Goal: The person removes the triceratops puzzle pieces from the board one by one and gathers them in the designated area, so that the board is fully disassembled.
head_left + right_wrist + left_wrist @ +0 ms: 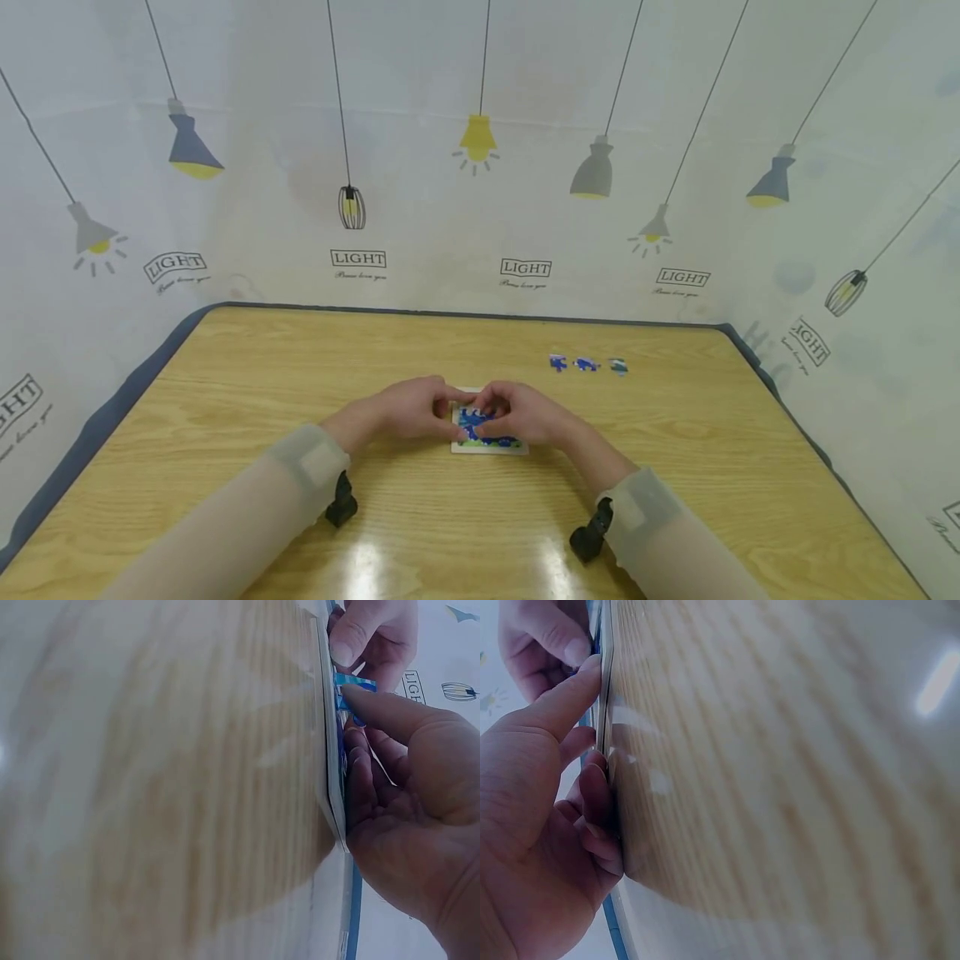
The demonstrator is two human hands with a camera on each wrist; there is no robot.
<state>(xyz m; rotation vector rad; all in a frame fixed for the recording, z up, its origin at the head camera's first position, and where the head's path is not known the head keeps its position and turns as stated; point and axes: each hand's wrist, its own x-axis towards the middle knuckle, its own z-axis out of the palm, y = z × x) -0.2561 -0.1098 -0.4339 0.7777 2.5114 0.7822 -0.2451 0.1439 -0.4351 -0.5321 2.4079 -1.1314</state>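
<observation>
A small jigsaw board [489,451] with a pale rim lies on the table, its picture blue with green along the near side. At its left edge my left hand [412,408] grips the frame, thumb near the front and fingers toward the back. My right hand [528,414] is over the right part of the board. Between its thumb and fingers it pinches a blue puzzle piece [357,682], which stands tilted above the board in the right wrist view. Both hands cover much of the picture.
Three loose puzzle pieces lie in a row farther back on the right: a blue one [557,362], another blue one [587,364] and a greenish one [618,366]. The wooden table [262,375] meets a lamp-printed wall cloth [420,167] at its back and sides.
</observation>
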